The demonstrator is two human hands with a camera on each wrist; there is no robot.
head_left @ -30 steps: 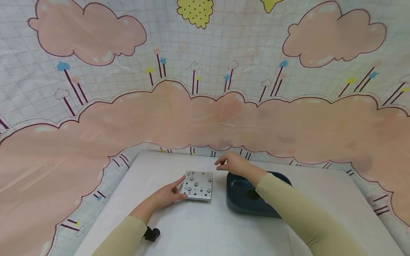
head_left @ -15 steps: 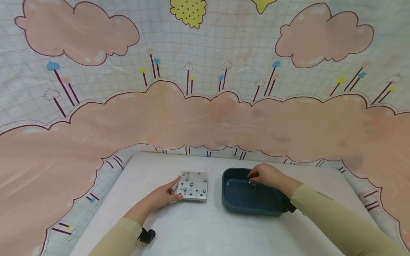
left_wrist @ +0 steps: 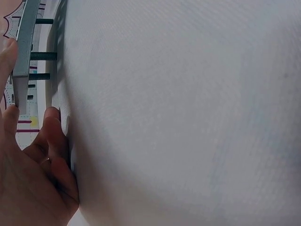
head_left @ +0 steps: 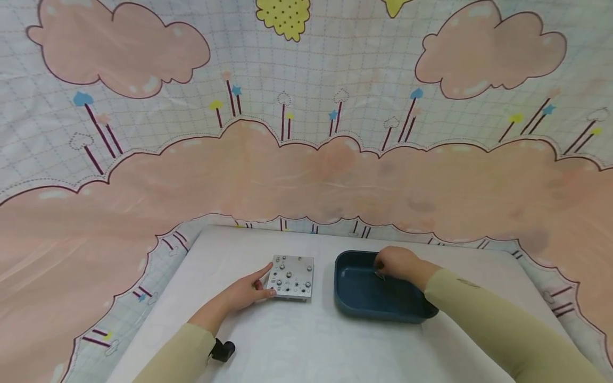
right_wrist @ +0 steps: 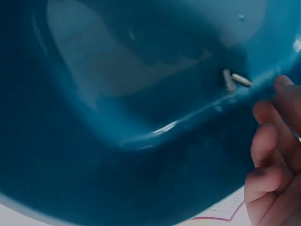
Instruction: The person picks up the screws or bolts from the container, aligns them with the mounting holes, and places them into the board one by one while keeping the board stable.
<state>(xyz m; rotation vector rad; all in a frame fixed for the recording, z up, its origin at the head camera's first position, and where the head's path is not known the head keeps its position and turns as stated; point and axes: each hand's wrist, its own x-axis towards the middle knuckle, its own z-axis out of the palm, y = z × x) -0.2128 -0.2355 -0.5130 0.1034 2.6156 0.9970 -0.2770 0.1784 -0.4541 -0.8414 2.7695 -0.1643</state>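
Head view, left hand (head_left: 243,292): grips the metal plate (head_left: 298,277) at its left edge, thumb on the near corner, index finger on the far part of that edge.
Metal plate: square, in the left grip and well apart from the right hand; bolt heads and small holes across its upper face.
Threaded studs (left_wrist: 43,56): project from the plate's underside, near the left fingers.
Blue bin (head_left: 356,290): rounded corners; right of the left grip, apart from the plate, directly under the right hand.
Right hand (head_left: 401,262): fingers bent down into the bin's far side; whether they pinch anything cannot be told.
Bin contents: two small metal cylinders (right_wrist: 228,81) lying close together, near the right fingertips but apart from them; slightly blurred.
White tabletop (head_left: 316,346): beneath both hands, carrying plate and bin.
Patterned backdrop (head_left: 306,181): beyond both hands.
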